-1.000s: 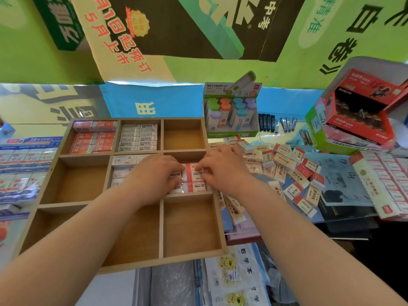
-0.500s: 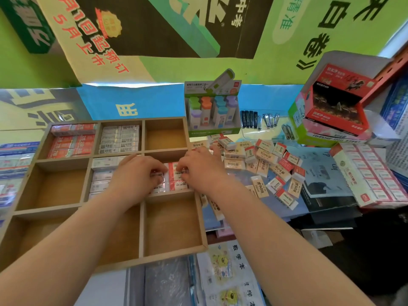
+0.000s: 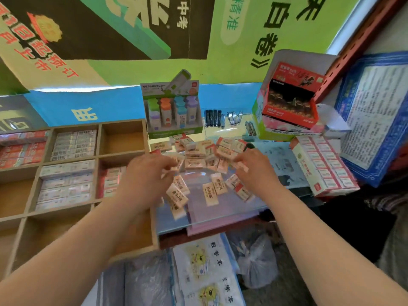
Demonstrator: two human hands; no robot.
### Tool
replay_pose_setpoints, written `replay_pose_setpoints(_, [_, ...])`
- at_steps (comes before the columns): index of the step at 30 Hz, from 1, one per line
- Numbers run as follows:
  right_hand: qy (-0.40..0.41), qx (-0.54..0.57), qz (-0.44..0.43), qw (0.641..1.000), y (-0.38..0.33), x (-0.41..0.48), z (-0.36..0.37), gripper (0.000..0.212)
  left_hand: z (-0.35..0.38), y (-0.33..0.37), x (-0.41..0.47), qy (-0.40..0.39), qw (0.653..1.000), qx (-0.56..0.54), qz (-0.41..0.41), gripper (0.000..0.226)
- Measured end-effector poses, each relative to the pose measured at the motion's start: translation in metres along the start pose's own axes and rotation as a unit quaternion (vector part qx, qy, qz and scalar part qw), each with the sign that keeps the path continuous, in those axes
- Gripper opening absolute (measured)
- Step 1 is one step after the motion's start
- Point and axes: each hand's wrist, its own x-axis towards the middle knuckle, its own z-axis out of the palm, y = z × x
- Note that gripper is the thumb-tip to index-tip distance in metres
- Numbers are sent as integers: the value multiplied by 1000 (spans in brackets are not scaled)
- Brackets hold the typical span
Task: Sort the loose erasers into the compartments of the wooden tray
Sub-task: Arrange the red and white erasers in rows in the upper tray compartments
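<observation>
Just right of the wooden tray (image 3: 98, 138), over the heap of loose erasers (image 3: 198, 155), the left hand (image 3: 143, 182) on my feed hangs with its fingers (image 3: 166, 162) curled down at the edge of the heap nearest the tray. The picture is smeared there, so I cannot tell whether they have an eraser or only touch one. The right hand (image 3: 256, 173) is at the side of the heap away from the tray, thumb and fingertips drawn together low over the wrappers. That spot is blurred too, and I cannot tell whether anything is pinched.

The heap lies on a clear sheet (image 3: 198, 213) just beside the tray's right wall, with a few erasers scattered between the two hands. Inside the tray, red-wrapped erasers (image 3: 22, 149) fill the far-left compartment and pale ones (image 3: 75, 142) fill the far-middle one. The centre compartment holds more pale stacks (image 3: 66, 184). The compartment to its right holds red-and-white erasers (image 3: 110, 182), partly hidden by the left wrist.

Beyond the tray's far-right corner stands a green display box (image 3: 174, 111) of coloured tubes. Further right of the tray are nail clippers (image 3: 231, 118), a red carton (image 3: 289, 100) and a long boxed row of erasers (image 3: 324, 166).
</observation>
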Motion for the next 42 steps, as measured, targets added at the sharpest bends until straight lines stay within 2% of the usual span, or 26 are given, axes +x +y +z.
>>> replay_pose_setpoints(2, [-42,4,32,999,21,-3,-5,32,23,36,7,-58,997,-19,55,26])
replay_pose_setpoints(4, [-48,5,46,998,33,-5,-6,34,52,64,14,-106,989,1,104,35])
replay_pose_setpoints(7, [-59,-33,-6,998,46,-9,-7,37,90,83,21,-178,968,81,159,61])
replay_pose_setpoints(10, [-86,-60,-65,992,59,-15,-10,47,108,89,25,-213,952,120,187,67])
replay_pose_setpoints(12, [-101,-100,-99,985,65,-17,-10,50,111,91,28,-211,953,113,188,62])
replay_pose_setpoints(15, [-92,-133,-131,978,70,-17,-6,47,112,91,32,-163,960,107,199,49])
replay_pose_setpoints(18, [-62,-112,-137,982,72,-12,-4,40,108,91,33,-143,959,119,216,39])
replay_pose_setpoints(20, [-30,-80,-142,986,71,-8,-5,36,101,93,27,-101,956,136,240,33])
replay_pose_setpoints(22, [-30,-71,-164,983,67,-3,-6,38,93,93,20,-59,963,138,225,36])
replay_pose_setpoints(24, [-62,-93,-199,974,60,2,-5,42,91,88,11,-24,974,105,199,41])
replay_pose_setpoints(28, [-121,-128,-230,957,44,11,3,42,80,68,-5,24,995,22,96,40])
replay_pose_setpoints(31, [-127,-185,-250,942,32,13,12,42,65,53,-7,61,996,-58,19,30])
replay_pose_setpoints(34, [-119,-202,-258,937,24,15,19,36,50,42,-4,94,988,-112,-53,31])
replay_pose_setpoints(37, [-135,-145,-221,955,20,15,15,28,37,27,-3,108,986,-109,-60,52])
replay_pose_setpoints(40, [-106,-12,-165,981,14,12,10,12,14,-1,-3,120,988,-64,-72,41])
replay_pose_setpoints(42, [-92,130,-114,981,-2,7,8,18,-5,-25,-3,127,987,-47,-89,35])
